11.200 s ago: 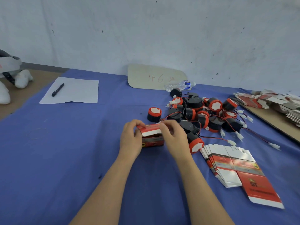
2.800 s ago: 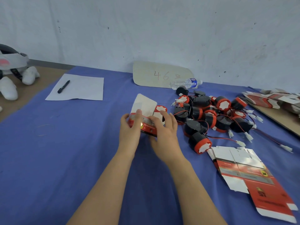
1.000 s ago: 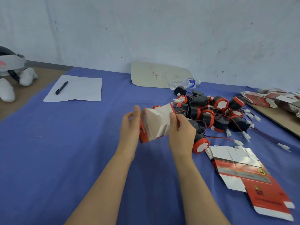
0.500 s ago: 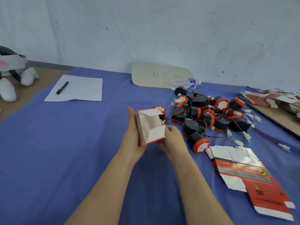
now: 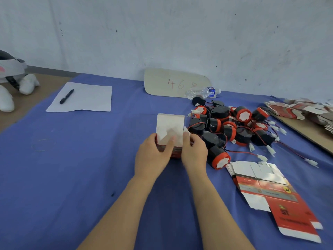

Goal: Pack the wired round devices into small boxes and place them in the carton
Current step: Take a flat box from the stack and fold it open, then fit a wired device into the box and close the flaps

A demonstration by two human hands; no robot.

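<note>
A small red and white box (image 5: 170, 131) stands on the blue cloth with its white lid flap raised. My left hand (image 5: 153, 156) grips its left side, thumb pressed on an inner flap. My right hand (image 5: 194, 153) holds its right side, fingers curled round the edge. Just right of the hands lies a pile of black round devices (image 5: 232, 129) with red rims, red and black wires and white plugs. The nearest device (image 5: 219, 156) lies on its side by my right wrist. No carton is in view.
A stack of flat unfolded boxes (image 5: 266, 188) lies at the front right, more flat boxes (image 5: 302, 110) on a board at the far right. A cardboard sign (image 5: 176, 83) and a water bottle (image 5: 203, 92) sit by the wall. Paper with a pen (image 5: 66, 96) lies far left.
The box was tilted in the air with its open end toward me; it now stands on the cloth, lid flap up. Both hands came down and hold its sides.
</note>
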